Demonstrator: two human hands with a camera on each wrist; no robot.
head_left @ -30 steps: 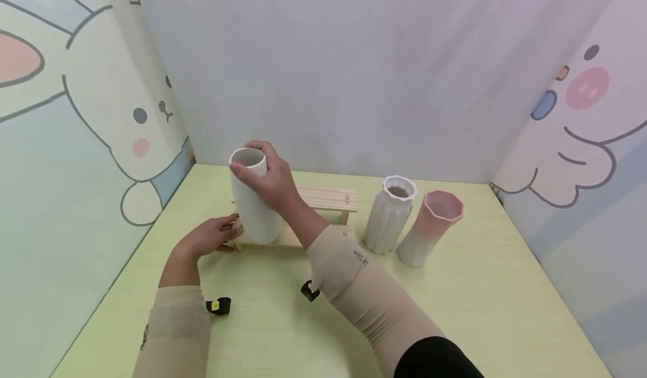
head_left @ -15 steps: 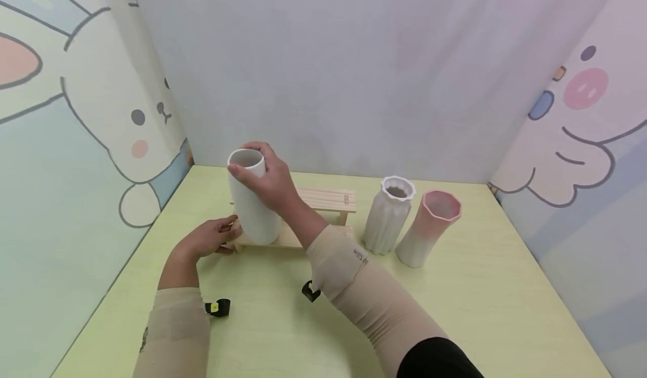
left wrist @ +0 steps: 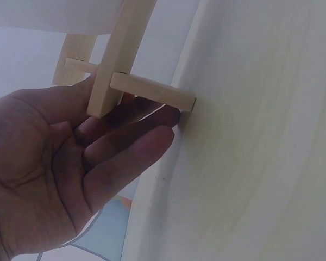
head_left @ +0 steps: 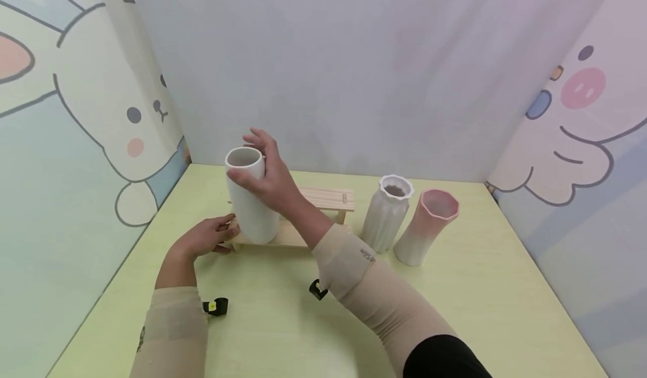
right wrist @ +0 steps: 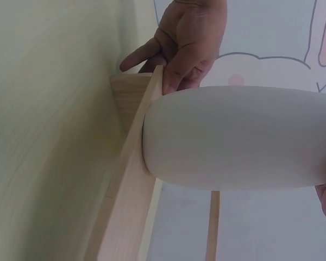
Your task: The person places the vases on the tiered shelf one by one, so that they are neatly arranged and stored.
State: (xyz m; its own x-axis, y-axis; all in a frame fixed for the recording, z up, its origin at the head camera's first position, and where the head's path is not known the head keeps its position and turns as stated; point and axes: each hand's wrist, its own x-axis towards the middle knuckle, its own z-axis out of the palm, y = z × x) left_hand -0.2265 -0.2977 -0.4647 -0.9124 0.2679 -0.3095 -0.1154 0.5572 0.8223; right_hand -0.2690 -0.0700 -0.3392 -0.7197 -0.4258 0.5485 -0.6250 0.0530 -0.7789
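A smooth white vase stands upright at the left end of the lower step of a two-step wooden stand. My right hand is at its top, thumb across the front near the rim, fingers loosened and raised behind it. In the right wrist view the base of the vase meets the board. My left hand grips the left end of the lower step. The left wrist view shows the left hand's fingers curled around the end of the stand, by its leg.
To the right of the stand, a white ribbed vase and a pink-and-white vase stand side by side on the pale yellow table. A grey-white curtain hangs behind, with cartoon-printed walls at both sides.
My right hand's fingers have loosened and lifted from the smooth white vase, and the forearm has shifted slightly right. The vase stays on the lower step; my left hand keeps its grip.
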